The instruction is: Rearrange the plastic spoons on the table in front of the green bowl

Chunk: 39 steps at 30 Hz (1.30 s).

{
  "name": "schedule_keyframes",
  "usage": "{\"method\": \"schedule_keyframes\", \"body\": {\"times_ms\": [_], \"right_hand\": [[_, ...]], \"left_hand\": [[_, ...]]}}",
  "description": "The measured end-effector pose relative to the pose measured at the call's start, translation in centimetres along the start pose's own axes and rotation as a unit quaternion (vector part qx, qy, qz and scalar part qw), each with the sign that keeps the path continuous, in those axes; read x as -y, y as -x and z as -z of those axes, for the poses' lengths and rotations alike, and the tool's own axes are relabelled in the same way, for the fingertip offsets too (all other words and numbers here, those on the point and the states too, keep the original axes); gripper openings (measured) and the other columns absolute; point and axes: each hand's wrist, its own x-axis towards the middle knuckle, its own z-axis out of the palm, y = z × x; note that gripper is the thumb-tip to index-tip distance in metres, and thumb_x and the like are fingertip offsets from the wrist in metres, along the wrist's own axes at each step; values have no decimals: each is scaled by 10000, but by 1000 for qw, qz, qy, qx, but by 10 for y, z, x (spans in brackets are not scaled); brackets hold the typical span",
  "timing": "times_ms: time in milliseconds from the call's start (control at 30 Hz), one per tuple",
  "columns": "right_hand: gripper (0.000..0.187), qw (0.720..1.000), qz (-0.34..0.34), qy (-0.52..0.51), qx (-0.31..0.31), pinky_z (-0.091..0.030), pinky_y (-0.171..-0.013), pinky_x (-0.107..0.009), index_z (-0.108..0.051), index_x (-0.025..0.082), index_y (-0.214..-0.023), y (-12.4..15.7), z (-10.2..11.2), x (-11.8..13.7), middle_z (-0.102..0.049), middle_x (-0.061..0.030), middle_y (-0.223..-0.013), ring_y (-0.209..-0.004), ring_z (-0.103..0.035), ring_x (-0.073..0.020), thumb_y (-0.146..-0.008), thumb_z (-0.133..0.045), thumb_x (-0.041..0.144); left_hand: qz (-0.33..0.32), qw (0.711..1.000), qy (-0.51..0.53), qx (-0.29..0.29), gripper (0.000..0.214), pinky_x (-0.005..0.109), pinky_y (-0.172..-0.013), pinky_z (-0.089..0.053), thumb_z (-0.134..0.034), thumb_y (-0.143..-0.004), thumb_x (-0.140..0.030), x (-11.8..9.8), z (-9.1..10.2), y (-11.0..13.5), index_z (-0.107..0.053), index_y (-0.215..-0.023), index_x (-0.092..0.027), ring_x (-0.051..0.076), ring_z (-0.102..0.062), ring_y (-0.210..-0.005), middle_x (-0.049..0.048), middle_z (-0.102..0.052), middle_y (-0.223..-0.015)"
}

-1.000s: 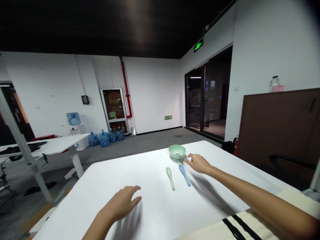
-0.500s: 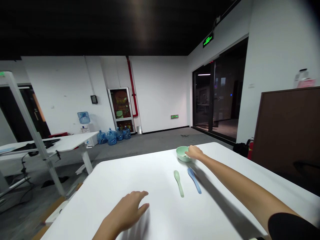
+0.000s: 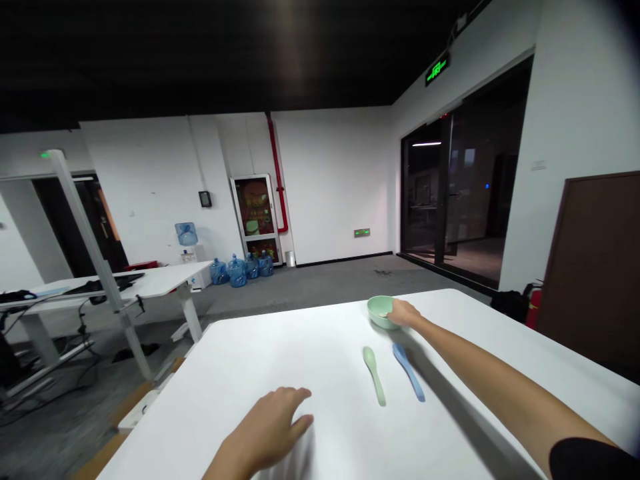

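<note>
My left hand [image 3: 263, 427] lies open and empty on the counter [image 3: 325, 347]. Beyond it sit the green spoon [image 3: 375, 377] and blue spoon [image 3: 409, 372]. My curled right hand [image 3: 406, 313] touches the pale green bowl [image 3: 379, 312], grip unclear; I'd keep that contact gentle.

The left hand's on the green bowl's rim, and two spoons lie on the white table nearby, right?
No, the head view shows the right hand on the rim of the green bowl; the green spoon and blue spoon do lie on the white table nearby.
</note>
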Motion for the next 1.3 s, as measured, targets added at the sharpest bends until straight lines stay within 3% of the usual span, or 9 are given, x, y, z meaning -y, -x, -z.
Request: {"method": "schedule_keyframes", "body": {"times_ms": [200,400,533,700,1033,1300], "right_hand": [[394,1000,7,7,-2,-419,-632,-281,-648,117,-1029,19,29,7,-655,-164,-1045,-896,-631,-262,-776,-542,398],[304,995,82,-45,36,-385,-575,-229,-691,140,-618,76,51,20,-691,-102,-715,-682,-624,-181,-749,-532,363],[258,988,107,-82,75,-377,-531,-204,-693,132,-559,113,40,36,-671,-80,-603,-610,-606,-153,-693,-548,297],[169,980,117,-101,126,-392,-508,-190,-688,107,-563,137,15,56,-677,-80,-603,-586,-604,-144,-608,-588,236],[90,980,87,-74,161,-428,-507,-224,-663,123,-620,158,-11,76,-709,-89,-694,-576,-644,-176,-563,-598,149],[253,981,102,-43,156,-422,-537,-235,-656,128,-815,161,-25,73,-707,-106,-856,-701,-661,-208,-565,-616,148]], "left_hand": [[1,1000,3,-2,549,418,-969,-391,-373,-841,-605,4,-3,-1,-507,-1285,-311,286,-513,-1166,54,-580,-1278],[-17,1000,6,-4,561,408,-964,-392,-374,-833,-617,5,-5,0,-510,-1280,-307,284,-509,-1175,53,-579,-1281],[-19,1000,-1,-9,564,399,-955,-395,-383,-827,-614,6,-5,2,-516,-1274,-297,284,-512,-1170,56,-582,-1276],[-23,1000,-4,-13,559,398,-956,-394,-375,-836,-605,9,-6,5,-509,-1278,-291,273,-509,-1172,70,-580,-1272],[-25,999,-12,-20,553,388,-949,-404,-384,-830,-604,5,-3,6,-526,-1258,-286,268,-522,-1161,75,-591,-1257],[-20,1000,-10,-13,544,401,-955,-396,-383,-837,-588,3,-3,6,-515,-1272,-290,271,-508,-1173,75,-583,-1267]]}}
